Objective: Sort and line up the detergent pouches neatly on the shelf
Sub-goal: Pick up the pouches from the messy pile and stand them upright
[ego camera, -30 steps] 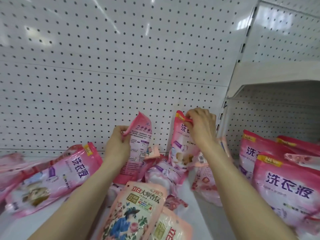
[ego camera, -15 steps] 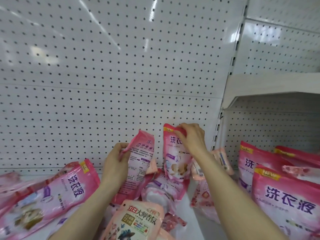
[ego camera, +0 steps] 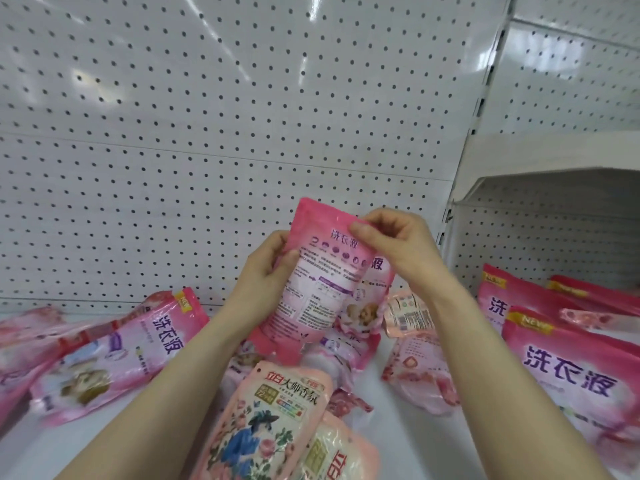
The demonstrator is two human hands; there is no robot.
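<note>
Held pouch [ego camera: 322,271] was upright above the shelf [ego camera: 398,427], back panel facing the camera, in front of the pegboard [ego camera: 207,133]. Left hand [ego camera: 266,271] gripped its left edge, fingers curled round; right hand [ego camera: 391,244] pinched its top right corner. Second pouch [ego camera: 375,296] stood just behind, overlapping. Floral pouch [ego camera: 270,420] lay nearer the camera; left pouch [ego camera: 121,351] and right pouches [ego camera: 571,368] lay to the sides.

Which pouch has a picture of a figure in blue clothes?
The peach pouch at bottom centre, nearest the camera; the pink pouches show purple lettering, no such figure.
</note>
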